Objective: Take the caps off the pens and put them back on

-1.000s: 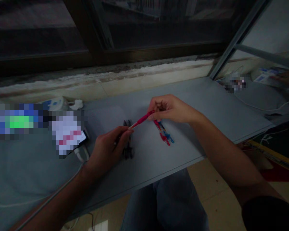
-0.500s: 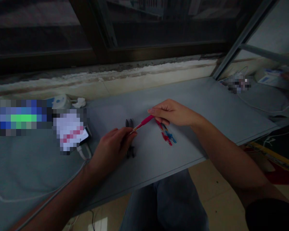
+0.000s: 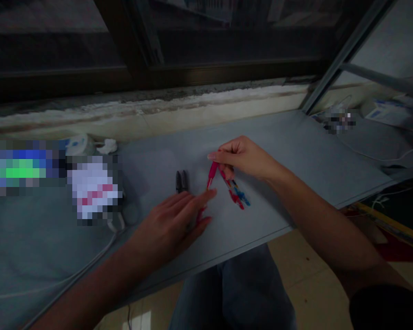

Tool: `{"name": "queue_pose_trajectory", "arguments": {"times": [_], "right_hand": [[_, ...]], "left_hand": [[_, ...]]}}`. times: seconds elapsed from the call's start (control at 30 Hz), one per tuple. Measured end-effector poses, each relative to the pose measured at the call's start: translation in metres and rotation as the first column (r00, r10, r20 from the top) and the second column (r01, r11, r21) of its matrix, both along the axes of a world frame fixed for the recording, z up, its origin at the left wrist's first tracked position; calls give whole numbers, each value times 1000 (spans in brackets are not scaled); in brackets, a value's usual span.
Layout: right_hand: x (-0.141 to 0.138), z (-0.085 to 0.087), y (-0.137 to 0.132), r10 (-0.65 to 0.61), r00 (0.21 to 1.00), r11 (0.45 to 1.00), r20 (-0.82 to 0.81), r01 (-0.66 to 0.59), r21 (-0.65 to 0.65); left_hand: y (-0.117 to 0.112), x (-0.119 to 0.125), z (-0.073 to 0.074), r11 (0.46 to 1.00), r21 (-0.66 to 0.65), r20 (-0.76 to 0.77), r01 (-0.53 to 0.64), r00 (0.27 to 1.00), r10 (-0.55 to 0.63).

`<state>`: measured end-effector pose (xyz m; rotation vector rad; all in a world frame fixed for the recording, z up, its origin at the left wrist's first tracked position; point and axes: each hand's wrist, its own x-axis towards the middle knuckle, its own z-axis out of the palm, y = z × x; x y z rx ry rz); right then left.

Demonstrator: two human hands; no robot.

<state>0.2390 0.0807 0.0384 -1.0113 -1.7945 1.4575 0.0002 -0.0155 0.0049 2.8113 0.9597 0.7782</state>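
A pink-gripped pen (image 3: 212,171) is pinched at its upper end by my right hand (image 3: 244,158), above the table. My left hand (image 3: 174,217) is at the pen's lower end, thumb and forefinger apart; the forefinger crosses in front of the pen, and a pinkish part shows between the two. Whether the left fingers touch it is unclear. Beneath my right hand lie a red pen (image 3: 237,200) and a blue pen (image 3: 244,200), their upper ends partly hidden. Two dark pens (image 3: 181,180) lie side by side behind my left hand, which covers their lower parts.
The grey table (image 3: 261,215) runs along a window ledge (image 3: 179,107). At left are blurred-out items, a white plug-like block (image 3: 80,145), a crumpled white tissue (image 3: 107,146) and a white cable (image 3: 89,265). A metal frame post (image 3: 325,78) stands at right.
The pen has swung from slanting left to steeper, its lower end toward me. My left hand has moved right and down, its thumb and forefinger parting from their pinch on the pen.
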Motion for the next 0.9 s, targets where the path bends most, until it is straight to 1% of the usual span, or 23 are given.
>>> {"name": "queue_pose_trajectory", "arguments": {"times": [0.07,0.1,0.17,0.27,0.4,0.47,0.63,0.77,0.9], "right_hand": [[-3,-3,0,-11,1000,1000,8,10,13],[-4,-4,0,-12,1000,999,19,12,30],[-7,-7,-2,-16,999,997,43,13,73],[-9,-9,-4,-17,998,993,63,9,115],[-9,-9,-5,9,996,993,88,-19,117],[-9,-9,-4,20,996,991,91,-32,126],[-7,-10,-2,16,996,990,92,-29,136],[-7,-12,0,42,996,990,80,-52,128],[-5,-12,1,24,999,991,45,-30,130]], "left_hand": [[0,1,-1,991,-70,-35,113,993,-116],[1,1,-1,985,-103,-36,141,989,-146],[2,1,-3,975,-158,-12,159,987,-163],[3,1,-4,966,-207,21,153,988,-152],[2,3,-3,945,-273,76,179,984,-164],[3,3,-3,940,-295,82,173,984,-155],[4,2,-8,949,-291,63,125,992,-112],[4,2,-11,952,-292,130,94,990,-57],[6,2,-11,955,-283,179,85,983,-34]]}}
